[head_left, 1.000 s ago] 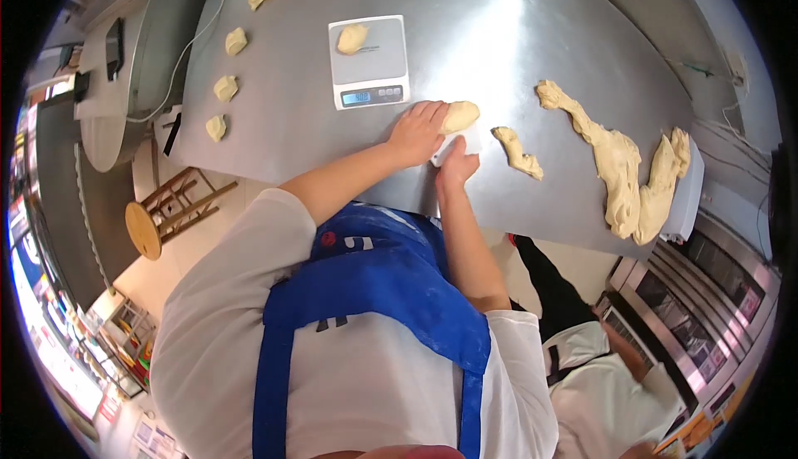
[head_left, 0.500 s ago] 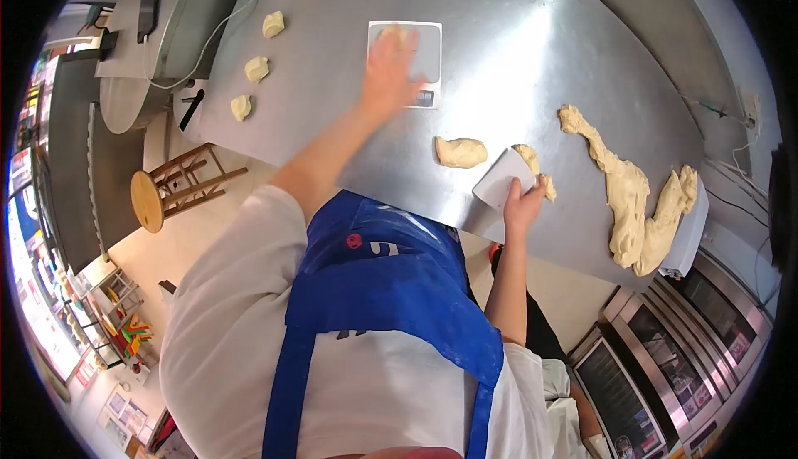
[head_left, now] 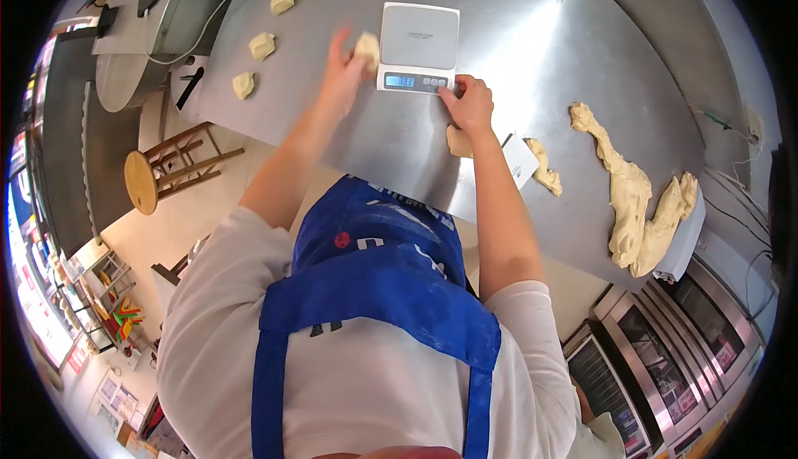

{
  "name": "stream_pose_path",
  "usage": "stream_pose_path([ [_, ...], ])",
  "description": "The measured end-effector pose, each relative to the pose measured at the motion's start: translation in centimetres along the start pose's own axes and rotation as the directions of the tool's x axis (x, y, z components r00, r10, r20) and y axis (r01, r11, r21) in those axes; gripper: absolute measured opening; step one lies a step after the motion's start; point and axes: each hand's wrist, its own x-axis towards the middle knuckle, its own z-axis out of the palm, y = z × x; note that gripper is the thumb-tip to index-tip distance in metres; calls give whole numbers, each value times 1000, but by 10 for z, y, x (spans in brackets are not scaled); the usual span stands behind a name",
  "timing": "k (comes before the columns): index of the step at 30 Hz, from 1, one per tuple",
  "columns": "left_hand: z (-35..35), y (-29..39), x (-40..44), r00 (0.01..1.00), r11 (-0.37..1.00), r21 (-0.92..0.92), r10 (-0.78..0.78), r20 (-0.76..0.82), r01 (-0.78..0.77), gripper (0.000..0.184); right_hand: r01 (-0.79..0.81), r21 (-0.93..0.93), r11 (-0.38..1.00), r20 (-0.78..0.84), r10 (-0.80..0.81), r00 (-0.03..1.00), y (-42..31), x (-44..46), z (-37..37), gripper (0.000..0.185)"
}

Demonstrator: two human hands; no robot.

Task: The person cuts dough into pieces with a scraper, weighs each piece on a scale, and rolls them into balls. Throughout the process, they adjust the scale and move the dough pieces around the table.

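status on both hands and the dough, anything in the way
Left hand blurred, holding dough piece by left edge of scale. Right hand at scale's near right corner. Another dough lump partly hidden by right forearm.

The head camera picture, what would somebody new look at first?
Probably the bright blue apron, low in the middle. Then the big lumpy dough on the right of the metal table, and the white scale with its lit display near the top middle. Just left of the scale, the blurry left hand holds a small piece of dough.
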Motion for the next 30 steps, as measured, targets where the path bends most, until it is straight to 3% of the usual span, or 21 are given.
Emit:
stream_pose_path([
  [3,-63,-61,-34,997,995,71,-71,37,68,53,-53,-68,996,-14,52,999,-6,-1,2,46],
  [5,-86,-61,-64,959,962,-8,-270,87,272,49,-81,-96,992,-34,78,996,-7,-2,5,46],
  [8,-90,-48,-93,942,941,-45,-332,58,335,49,-118,-123,985,-34,114,993,-7,3,9,47],
  [13,-82,-41,-102,947,949,38,-316,49,314,48,-213,-136,968,77,224,971,-8,12,4,46],
  [17,-75,-41,-96,958,955,139,-275,77,262,51,-200,-166,966,111,220,969,-7,14,1,45],
  [20,-72,-35,-95,963,959,150,-255,87,240,51,-172,-191,966,23,179,983,-5,15,5,44],
  [22,-76,-42,-91,961,956,168,-259,96,241,50,-213,-144,966,143,233,962,-4,17,3,45],
  [27,-64,-28,-88,953,948,166,-288,90,271,50,-185,-182,966,120,209,971,-11,14,-2,45],
  [30,-45,-16,-68,968,967,139,-227,110,211,49,-195,-183,964,118,218,969,-14,11,-3,43],
])
